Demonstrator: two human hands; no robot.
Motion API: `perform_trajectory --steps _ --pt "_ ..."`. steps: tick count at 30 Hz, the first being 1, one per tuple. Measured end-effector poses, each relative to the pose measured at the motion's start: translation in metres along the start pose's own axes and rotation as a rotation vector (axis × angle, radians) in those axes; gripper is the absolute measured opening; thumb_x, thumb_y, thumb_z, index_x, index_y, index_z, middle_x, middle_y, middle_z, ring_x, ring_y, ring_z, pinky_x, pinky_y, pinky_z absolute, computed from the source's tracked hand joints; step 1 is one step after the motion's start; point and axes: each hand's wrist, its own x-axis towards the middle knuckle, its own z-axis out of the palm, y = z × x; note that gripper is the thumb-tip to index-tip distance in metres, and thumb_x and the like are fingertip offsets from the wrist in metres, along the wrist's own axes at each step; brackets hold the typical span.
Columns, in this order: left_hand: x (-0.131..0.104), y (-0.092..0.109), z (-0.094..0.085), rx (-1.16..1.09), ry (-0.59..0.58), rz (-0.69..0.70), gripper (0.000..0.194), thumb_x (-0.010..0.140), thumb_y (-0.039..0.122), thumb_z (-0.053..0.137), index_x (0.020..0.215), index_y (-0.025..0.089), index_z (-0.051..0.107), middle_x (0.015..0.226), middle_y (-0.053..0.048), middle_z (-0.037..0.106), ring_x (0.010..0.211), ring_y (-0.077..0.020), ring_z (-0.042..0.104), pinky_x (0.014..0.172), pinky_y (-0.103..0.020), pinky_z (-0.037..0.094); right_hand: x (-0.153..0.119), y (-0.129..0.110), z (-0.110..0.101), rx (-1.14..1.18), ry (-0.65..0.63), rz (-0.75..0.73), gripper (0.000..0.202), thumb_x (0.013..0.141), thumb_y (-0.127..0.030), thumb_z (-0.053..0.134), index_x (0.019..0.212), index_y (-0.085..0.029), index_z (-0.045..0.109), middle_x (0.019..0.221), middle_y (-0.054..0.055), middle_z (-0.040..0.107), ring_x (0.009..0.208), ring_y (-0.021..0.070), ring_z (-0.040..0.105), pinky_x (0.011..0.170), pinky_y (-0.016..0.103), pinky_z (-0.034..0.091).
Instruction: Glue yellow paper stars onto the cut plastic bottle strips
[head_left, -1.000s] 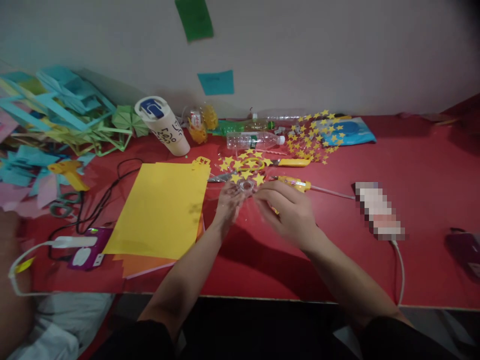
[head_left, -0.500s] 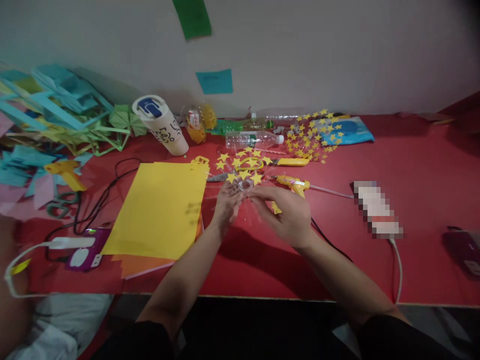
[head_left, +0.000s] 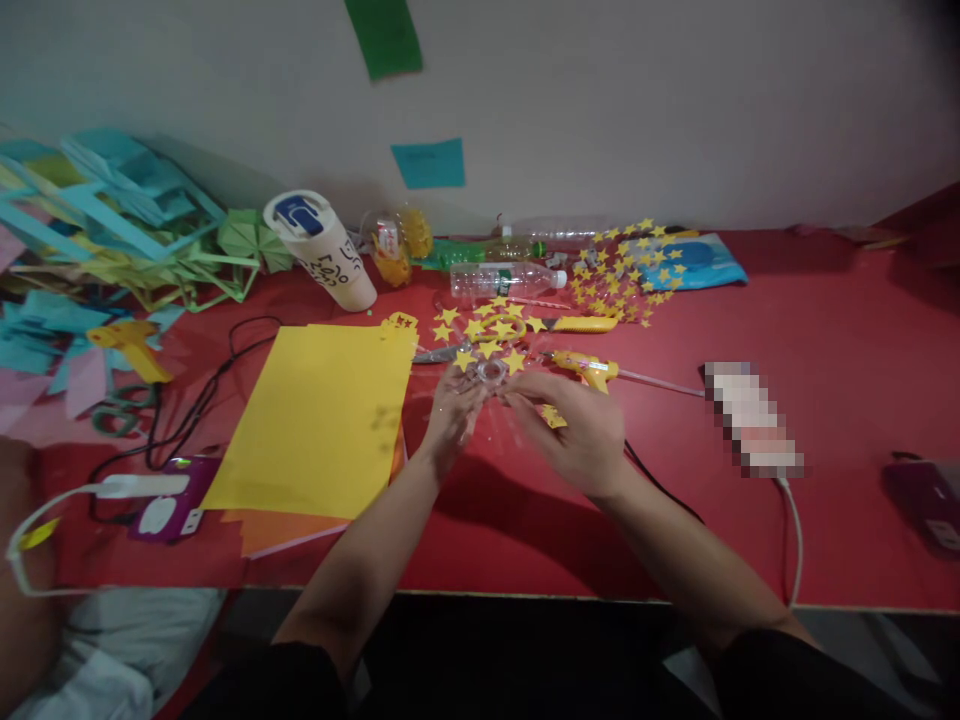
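Observation:
Over the red table, my left hand [head_left: 452, 410] is closed around a clear plastic bottle piece [head_left: 492, 371] cut into thin strips, with yellow stars at their ends. My right hand [head_left: 581, 430] has thumb and forefinger pinched together at the near right side of this piece; the strip between the fingertips is hard to see. Behind the stars, scissors [head_left: 436, 356] lie partly covered. A yellow-handled cutter [head_left: 583, 324] rests to their right. Just beyond my right hand is a yellow glue gun [head_left: 581, 366] with a clear glue stick [head_left: 664, 382] in its back.
Yellow paper [head_left: 315, 420] is stacked on the left, near a purple power socket [head_left: 169, 505] and cables. A tumbler [head_left: 330, 255], plastic bottles [head_left: 506, 280] and another star-covered piece [head_left: 626, 280] stand or lie along the wall. A phone [head_left: 754, 415] is at right, a person's arm [head_left: 30, 580] at far left.
The strips and stars have shifted very slightly in my left hand. My right hand keeps its pinch, moved a touch to the right.

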Motion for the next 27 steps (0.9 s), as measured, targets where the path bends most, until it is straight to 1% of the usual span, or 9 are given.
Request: perform_trajectory --steps 5,8,12,15,18,21,27 --pt "-0.0018 0.0023 -0.0001 0.008 0.01 0.002 0.04 0.045 0.015 0.083 0.071 0.022 0.054 0.073 0.005 0.065 0.072 -0.0129 0.064 0.075 -0.028 0.051 -0.0003 0.0005 0.0011 0.009 -0.003 -0.018 0.014 0.09 -0.014 0.054 0.098 -0.021 0.063 0.089 0.001 0.076 0.079 0.0116 0.072 0.072 0.022 0.058" --pt "-0.0016 0.0031 0.0003 0.012 -0.002 0.005 0.038 0.046 0.015 0.082 0.07 0.021 0.053 0.075 0.004 0.065 0.073 -0.0125 0.064 0.074 -0.026 0.051 0.0009 -0.0008 0.0004 0.03 -0.004 -0.01 0.014 0.089 -0.012 0.054 0.095 -0.021 0.063 0.087 0.001 0.076 0.079 0.0113 0.072 0.072 0.022 0.058" --pt "0.0002 0.0019 0.0005 -0.009 -0.007 0.02 0.038 0.046 0.017 0.083 0.071 0.02 0.055 0.075 0.003 0.066 0.069 -0.0114 0.064 0.072 -0.026 0.052 0.0034 -0.0022 -0.0005 0.067 -0.006 -0.031 0.015 0.09 -0.01 0.052 0.093 -0.021 0.063 0.085 0.0 0.076 0.077 0.0102 0.071 0.072 0.022 0.057" --pt "0.0016 -0.0003 0.0 -0.017 -0.003 0.034 0.04 0.044 0.019 0.086 0.071 0.02 0.056 0.072 0.003 0.066 0.067 -0.0126 0.064 0.072 -0.027 0.053 0.0036 -0.0013 -0.0001 0.104 -0.014 -0.065 0.018 0.09 -0.009 0.048 0.092 -0.021 0.062 0.086 -0.001 0.076 0.078 0.0097 0.071 0.072 0.02 0.057" --pt "0.0019 -0.0023 -0.001 -0.018 -0.006 0.037 0.044 0.044 0.021 0.088 0.076 0.021 0.059 0.072 0.003 0.065 0.07 -0.0146 0.066 0.073 -0.029 0.053 0.0014 0.0003 0.0015 0.061 -0.006 -0.072 0.016 0.09 -0.009 0.049 0.091 -0.02 0.061 0.085 0.002 0.076 0.077 0.0112 0.071 0.07 0.021 0.056" --pt "0.0012 -0.0026 -0.0023 -0.016 -0.003 0.034 0.045 0.044 0.019 0.087 0.078 0.021 0.058 0.073 0.003 0.065 0.073 -0.0155 0.067 0.074 -0.029 0.053 -0.0011 0.0004 0.0029 0.02 -0.001 -0.069 0.017 0.09 -0.01 0.048 0.093 -0.02 0.061 0.085 0.002 0.076 0.076 0.0117 0.071 0.07 0.022 0.056" --pt "-0.0001 0.0009 -0.0012 -0.022 0.002 0.042 0.04 0.044 0.018 0.087 0.071 0.02 0.057 0.076 0.004 0.067 0.067 -0.0114 0.064 0.069 -0.025 0.051 -0.0016 -0.0017 0.0034 0.001 0.009 0.003 0.014 0.089 -0.012 0.054 0.098 -0.021 0.062 0.088 0.001 0.075 0.081 0.0116 0.071 0.072 0.022 0.057"
